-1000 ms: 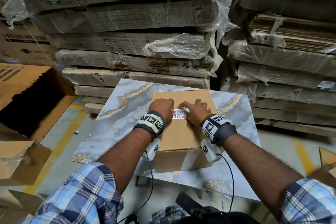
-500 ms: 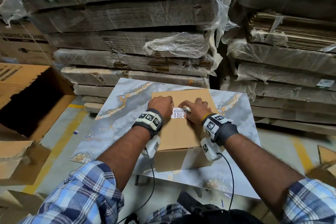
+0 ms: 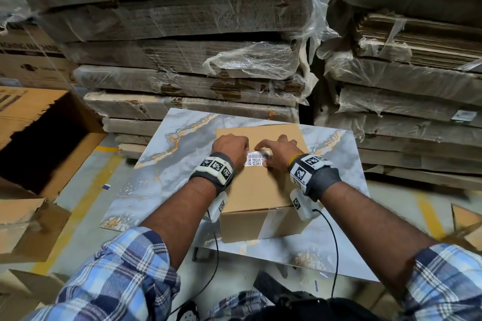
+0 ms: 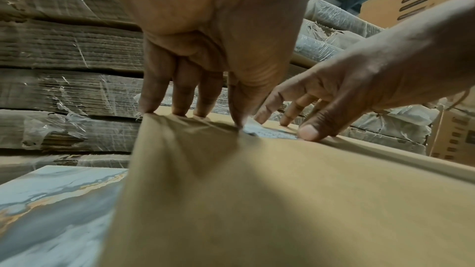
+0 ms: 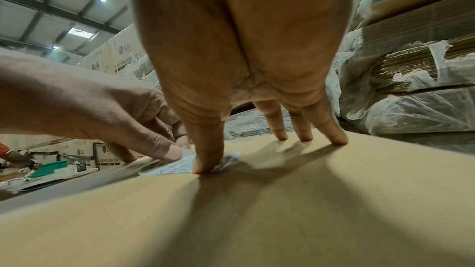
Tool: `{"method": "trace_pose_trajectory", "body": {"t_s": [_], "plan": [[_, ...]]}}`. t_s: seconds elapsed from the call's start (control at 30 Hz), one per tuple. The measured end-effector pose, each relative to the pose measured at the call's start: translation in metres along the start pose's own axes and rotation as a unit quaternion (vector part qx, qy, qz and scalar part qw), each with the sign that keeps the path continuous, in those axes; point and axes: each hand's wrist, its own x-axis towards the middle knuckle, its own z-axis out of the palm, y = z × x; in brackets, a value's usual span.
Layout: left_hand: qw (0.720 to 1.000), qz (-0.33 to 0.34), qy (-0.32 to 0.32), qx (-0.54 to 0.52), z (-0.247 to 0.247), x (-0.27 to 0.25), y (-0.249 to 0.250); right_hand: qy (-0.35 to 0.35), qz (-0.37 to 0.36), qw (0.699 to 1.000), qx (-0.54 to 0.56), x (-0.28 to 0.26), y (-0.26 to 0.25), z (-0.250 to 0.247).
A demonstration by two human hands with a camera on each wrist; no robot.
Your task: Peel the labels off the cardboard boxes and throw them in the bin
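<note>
A brown cardboard box [image 3: 260, 195] stands on a marble-patterned table top [image 3: 167, 169]. A white barcode label [image 3: 253, 160] is stuck on the box's top. My left hand [image 3: 230, 146] stands tented on the box left of the label, fingertips [image 4: 180, 111] on the cardboard and thumb at the label's [image 4: 270, 133] left edge. My right hand [image 3: 279, 152] rests on the right side, its thumb pressing on the label [image 5: 169, 166] and three straight fingers [image 5: 304, 138] on the box. The label's upper right corner looks curled up and blurred.
Shrink-wrapped stacks of flattened cardboard [image 3: 182, 73] rise just behind the table, with more at the right [image 3: 404, 86]. A large open carton [image 3: 52, 138] lies on the floor at the left, with loose cardboard pieces [image 3: 23, 229] in front. Yellow floor lines run either side.
Both hands stay at the label on the box top. The right hand's fingers have shifted slightly at the label's upper right corner.
</note>
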Motion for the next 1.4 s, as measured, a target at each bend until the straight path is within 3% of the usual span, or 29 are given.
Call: {"method": "trace_pose_trajectory", "body": {"t_s": [0.33,0.7,1.1,1.4], "plan": [[1.0,0.006,-0.005,0.01,0.002,0.004,-0.002,0.036,0.006,0.999,0.021,0.002,-0.004,0.002],[0.999,0.024,-0.019,0.032,-0.002,-0.001,-0.001,0.022,-0.005,0.999,-0.031,0.006,-0.008,-0.002],[0.999,0.023,-0.008,0.028,0.0,-0.005,-0.004,0.027,-0.053,0.998,0.006,0.01,0.005,-0.002],[0.999,0.033,-0.005,0.035,0.001,-0.006,-0.005,0.017,-0.036,0.999,-0.006,0.017,-0.004,-0.008]]}}
